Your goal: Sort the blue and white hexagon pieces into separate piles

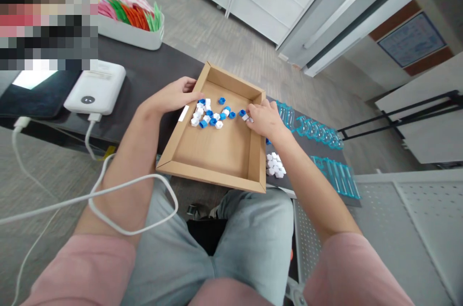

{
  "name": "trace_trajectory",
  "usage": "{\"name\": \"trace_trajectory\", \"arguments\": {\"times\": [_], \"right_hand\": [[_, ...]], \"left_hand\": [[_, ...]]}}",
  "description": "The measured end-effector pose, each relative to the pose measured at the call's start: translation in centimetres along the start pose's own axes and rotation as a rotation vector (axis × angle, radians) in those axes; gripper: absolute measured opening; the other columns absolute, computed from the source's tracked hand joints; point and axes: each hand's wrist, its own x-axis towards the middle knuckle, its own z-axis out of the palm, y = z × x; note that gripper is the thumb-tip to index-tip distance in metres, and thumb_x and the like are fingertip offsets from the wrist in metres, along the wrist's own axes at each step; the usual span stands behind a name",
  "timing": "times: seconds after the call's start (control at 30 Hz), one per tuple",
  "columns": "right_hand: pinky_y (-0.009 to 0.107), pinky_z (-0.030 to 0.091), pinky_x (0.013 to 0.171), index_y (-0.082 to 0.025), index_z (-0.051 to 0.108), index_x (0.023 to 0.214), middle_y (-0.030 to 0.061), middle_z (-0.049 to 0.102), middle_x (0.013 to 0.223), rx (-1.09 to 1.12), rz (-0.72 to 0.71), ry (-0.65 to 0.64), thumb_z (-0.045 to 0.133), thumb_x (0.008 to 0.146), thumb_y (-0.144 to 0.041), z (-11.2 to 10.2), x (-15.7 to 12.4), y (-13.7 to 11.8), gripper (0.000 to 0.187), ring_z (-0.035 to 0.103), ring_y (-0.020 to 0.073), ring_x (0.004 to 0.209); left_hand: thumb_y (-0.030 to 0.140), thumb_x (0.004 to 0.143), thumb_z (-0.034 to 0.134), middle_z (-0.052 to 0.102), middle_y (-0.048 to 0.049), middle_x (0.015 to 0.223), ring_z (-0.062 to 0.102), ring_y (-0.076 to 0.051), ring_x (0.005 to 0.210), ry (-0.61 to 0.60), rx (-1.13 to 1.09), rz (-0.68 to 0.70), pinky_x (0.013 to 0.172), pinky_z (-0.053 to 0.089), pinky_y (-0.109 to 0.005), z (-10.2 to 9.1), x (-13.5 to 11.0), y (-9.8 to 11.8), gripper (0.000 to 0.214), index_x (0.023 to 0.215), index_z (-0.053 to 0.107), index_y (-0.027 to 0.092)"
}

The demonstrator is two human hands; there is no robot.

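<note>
A shallow cardboard box (211, 171) lies tilted over the table's front edge, near my lap. Loose small hexagonal pieces, white (195, 122) and blue (222, 100), are scattered in its middle and upper left. My left hand (179, 95) grips the left rim, its thumb over the edge near the pieces. My right hand (265, 117) reaches across the right wall, fingers bent together around small pieces at that side. A blue piece (242, 113) shows beside its fingertips. Outside the box, below my right wrist, is a cluster of white hexagonal pieces (275, 165).
Clear teal plastic trays (336, 176) lie at the table's right end. On the left are a white power bank (96, 86) with a cable, a dark tablet (39, 94) and a white bin (126, 33) of colourful packets. A white cable (133, 180) loops across my left forearm.
</note>
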Motion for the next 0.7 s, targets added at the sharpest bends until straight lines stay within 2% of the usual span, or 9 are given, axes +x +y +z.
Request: {"name": "trace_trajectory", "arguments": {"times": [0.1,0.2,0.3,0.37,0.47,0.6,0.7], "right_hand": [[0.059,0.040,0.113,-0.018,0.081,0.122,0.0201,0.084,0.125,0.048,0.014,-0.012,0.071,0.102,-0.025,-0.8,-0.3,0.2,0.023,0.065,0.0450,0.129],[0.055,0.039,0.113,-0.021,0.080,0.131,0.0176,0.080,0.130,0.201,0.006,0.044,0.061,0.111,-0.032,-2.3,-2.2,0.8,0.030,0.067,0.0394,0.126],[0.053,0.040,0.115,-0.025,0.077,0.145,0.0146,0.075,0.131,0.330,0.015,0.145,0.046,0.120,-0.037,-3.2,-5.9,2.4,0.041,0.068,0.0343,0.124],[0.054,0.042,0.117,-0.030,0.075,0.149,0.0125,0.074,0.129,0.385,0.052,0.226,0.040,0.123,-0.040,-3.0,-9.2,3.9,0.044,0.067,0.0336,0.127],[0.055,0.047,0.117,-0.033,0.076,0.145,0.0106,0.074,0.126,0.502,0.132,0.335,0.040,0.125,-0.049,-1.0,-14.7,6.4,0.045,0.067,0.0333,0.125],[0.049,0.058,0.102,-0.033,0.077,0.131,0.0088,0.075,0.123,0.779,0.331,0.426,0.046,0.120,-0.066,3.7,-21.4,8.5,0.046,0.069,0.0283,0.102],[0.045,0.060,0.092,-0.033,0.075,0.124,0.0054,0.071,0.104,0.940,0.480,0.466,0.054,0.114,-0.075,7.3,-25.1,8.6,0.048,0.067,0.0266,0.091]], "left_hand": [[0.032,0.083,0.094,0.086,-0.0117,0.136,0.077,-0.037,0.140,-0.001,0.007,0.011,0.125,0.062,-0.058,0.1,-0.1,0.1,0.055,0.134,0.076,0.022],[0.031,0.085,0.092,0.084,-0.0128,0.140,0.076,-0.036,0.143,0.013,-0.001,0.013,0.127,0.061,-0.054,0.5,-0.3,0.4,0.053,0.134,0.075,0.020],[0.029,0.088,0.087,0.083,-0.0136,0.143,0.075,-0.035,0.144,0.025,0.015,-0.009,0.128,0.061,-0.053,0.9,-0.8,1.1,0.051,0.136,0.073,0.017],[0.027,0.090,0.083,0.083,-0.0149,0.144,0.075,-0.035,0.144,0.033,0.030,-0.023,0.129,0.060,-0.054,1.1,-1.2,1.6,0.052,0.139,0.071,0.014],[0.028,0.092,0.081,0.081,-0.0161,0.145,0.074,-0.035,0.145,0.037,0.038,-0.006,0.131,0.058,-0.055,1.2,-1.8,2.2,0.052,0.140,0.069,0.011],[0.028,0.090,0.079,0.080,-0.0164,0.145,0.073,-0.034,0.142,0.063,0.080,-0.026,0.128,0.059,-0.054,1.4,-2.2,2.9,0.053,0.138,0.069,0.010],[0.031,0.089,0.078,0.079,-0.0150,0.145,0.072,-0.032,0.141,0.088,0.169,-0.061,0.128,0.059,-0.052,1.4,-2.2,3.0,0.058,0.142,0.068,0.010]]}}
